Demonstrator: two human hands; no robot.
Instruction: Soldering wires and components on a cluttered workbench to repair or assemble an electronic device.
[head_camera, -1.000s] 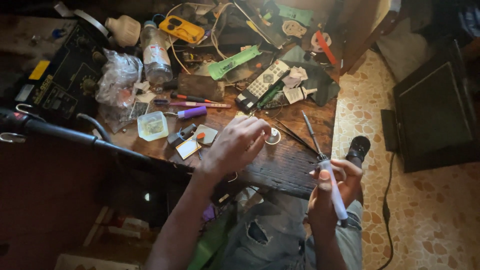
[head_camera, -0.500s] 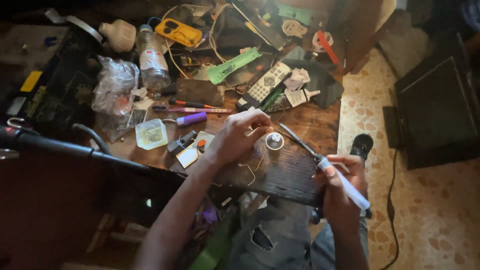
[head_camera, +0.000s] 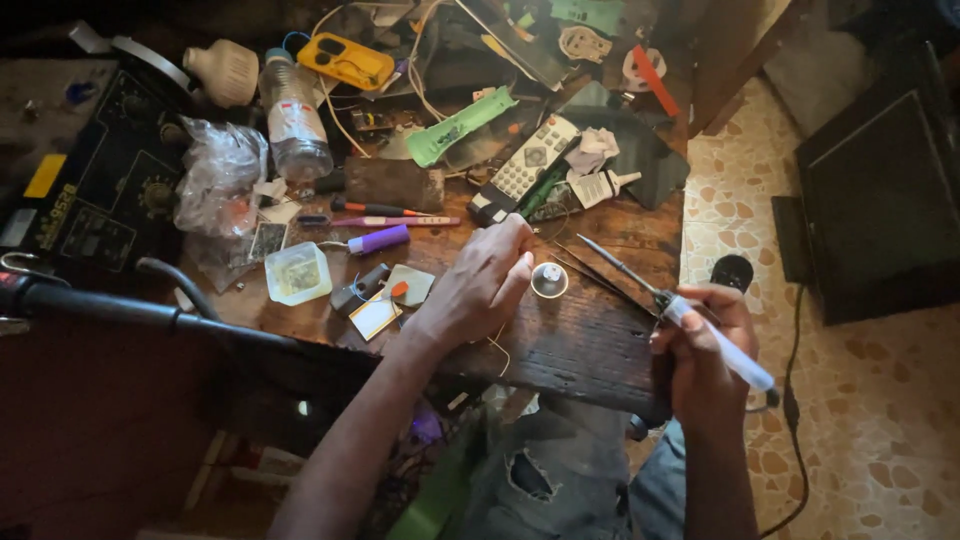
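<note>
The right hand is gripping a soldering iron in a closed fist, its tip angling toward a small tin on the bench. The left hand is resting beside the tin, fingers curled, pinching thin wire.

Green remote cover, yellow tester, purple lighter, white-handled soldering iron.
</note>
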